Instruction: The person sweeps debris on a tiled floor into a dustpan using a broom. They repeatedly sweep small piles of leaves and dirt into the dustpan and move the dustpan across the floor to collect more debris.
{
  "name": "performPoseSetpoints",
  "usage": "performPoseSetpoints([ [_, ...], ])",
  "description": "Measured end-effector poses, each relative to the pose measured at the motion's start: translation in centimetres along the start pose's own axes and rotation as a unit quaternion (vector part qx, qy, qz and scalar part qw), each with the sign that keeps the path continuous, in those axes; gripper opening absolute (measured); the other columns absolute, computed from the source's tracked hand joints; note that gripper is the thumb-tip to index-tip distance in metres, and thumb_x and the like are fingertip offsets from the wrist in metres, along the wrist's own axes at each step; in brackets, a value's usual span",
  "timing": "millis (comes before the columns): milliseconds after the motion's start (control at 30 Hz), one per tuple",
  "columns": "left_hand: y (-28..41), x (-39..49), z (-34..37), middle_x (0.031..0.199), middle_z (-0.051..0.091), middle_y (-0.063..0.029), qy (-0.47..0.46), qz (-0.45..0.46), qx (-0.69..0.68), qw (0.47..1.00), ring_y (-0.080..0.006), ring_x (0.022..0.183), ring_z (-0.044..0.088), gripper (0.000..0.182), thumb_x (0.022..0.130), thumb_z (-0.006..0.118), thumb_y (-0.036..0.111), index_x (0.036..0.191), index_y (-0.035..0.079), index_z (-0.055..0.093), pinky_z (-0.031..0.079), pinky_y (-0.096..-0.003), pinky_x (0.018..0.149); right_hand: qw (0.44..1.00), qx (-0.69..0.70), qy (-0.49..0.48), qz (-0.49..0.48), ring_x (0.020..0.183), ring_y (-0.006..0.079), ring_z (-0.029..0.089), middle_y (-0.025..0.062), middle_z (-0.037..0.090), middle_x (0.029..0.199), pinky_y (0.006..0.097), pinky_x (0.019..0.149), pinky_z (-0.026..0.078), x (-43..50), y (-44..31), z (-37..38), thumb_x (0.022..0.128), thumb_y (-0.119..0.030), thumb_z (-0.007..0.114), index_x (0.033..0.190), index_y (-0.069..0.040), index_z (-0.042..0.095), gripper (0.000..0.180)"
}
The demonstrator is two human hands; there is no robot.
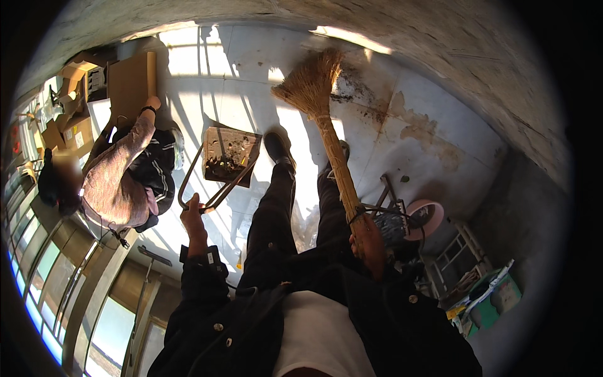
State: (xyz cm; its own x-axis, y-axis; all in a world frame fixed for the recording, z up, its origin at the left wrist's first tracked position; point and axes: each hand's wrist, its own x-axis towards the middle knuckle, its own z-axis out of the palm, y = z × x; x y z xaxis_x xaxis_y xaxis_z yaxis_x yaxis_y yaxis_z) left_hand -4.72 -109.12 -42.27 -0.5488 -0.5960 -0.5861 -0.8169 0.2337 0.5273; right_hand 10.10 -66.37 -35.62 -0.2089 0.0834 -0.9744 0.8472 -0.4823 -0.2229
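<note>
My left hand grips the bent metal handle of a dustpan. Dark debris and bits of leaf lie in its brown pan, just left of my shoe. My right hand is wrapped around the handle of a straw broom. The broom's bristles fan out at the floor ahead of me. Dark dirt is scattered on the tiles beside the bristles, towards the wall.
At left a person crouches, one hand on a flat cardboard piece. Opened cardboard boxes stand beyond. On my right are a pink round container, a metal frame and a green container. A concrete wall curves across the front.
</note>
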Motion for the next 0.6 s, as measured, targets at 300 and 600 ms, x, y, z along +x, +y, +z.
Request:
performPoseSetpoints([
  [300, 0.8, 0.2, 0.7, 0.067, 0.054, -0.0019, 0.003, -0.023, -0.002, 1.0, -0.0127, 0.063, 0.049, 0.037, 0.08, 0.069, 0.036, 0.07, 0.001, 0.06, 0.038, -0.0266, 0.063, 0.996, 0.085, -0.028, 0.005, 0.047, 0.0077, 0.047, 0.0043, 0.055, 0.07, 0.0212, 0.041, 0.039, 4.1, -1.5, 1.0, 0.09, -0.028, 0.056, 0.136, -0.01, 0.038, 0.052],
  [600, 1.4, -0.3, 0.6, 0.075, 0.058, -0.0066, -0.023, -0.01, 0.045, 0.999, -0.0164, 0.07, 0.053, 0.043, 0.078, 0.068, 0.042, 0.082, -0.001, 0.063, 0.041, -0.0301, 0.066, 0.997, -0.054, 0.039, -0.048, 0.049, 0.0077, 0.049, 0.0058, 0.058, 0.072, 0.023, 0.044, 0.04, -6.2, 2.4, -8.0, 0.087, -0.023, 0.057, 0.135, -0.006, 0.041, 0.053],
])
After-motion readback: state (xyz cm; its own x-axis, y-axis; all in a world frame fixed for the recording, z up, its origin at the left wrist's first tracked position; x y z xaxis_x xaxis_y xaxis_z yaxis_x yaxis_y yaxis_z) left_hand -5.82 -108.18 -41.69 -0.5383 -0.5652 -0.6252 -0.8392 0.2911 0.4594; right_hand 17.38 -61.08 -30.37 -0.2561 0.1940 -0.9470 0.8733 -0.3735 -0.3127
